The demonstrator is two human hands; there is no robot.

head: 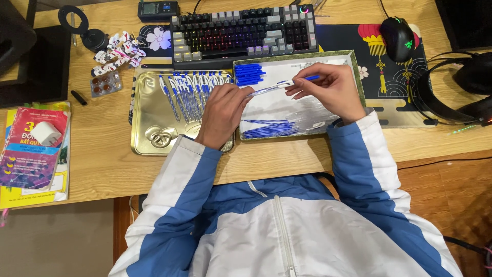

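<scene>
Slim clear-barrelled ballpoint pen with blue cap end [281,86]: we see it pinched at both ends, left hand [221,114] closed on the lower-left tip, right hand [330,90] closed on the upper-right blue end. Its long axis rises gently from left to right, over the green-rimmed shallow cardboard box [359,77] of blue refills and caps. Beside it, the gold metal tray [154,146] carries finished pens.
</scene>
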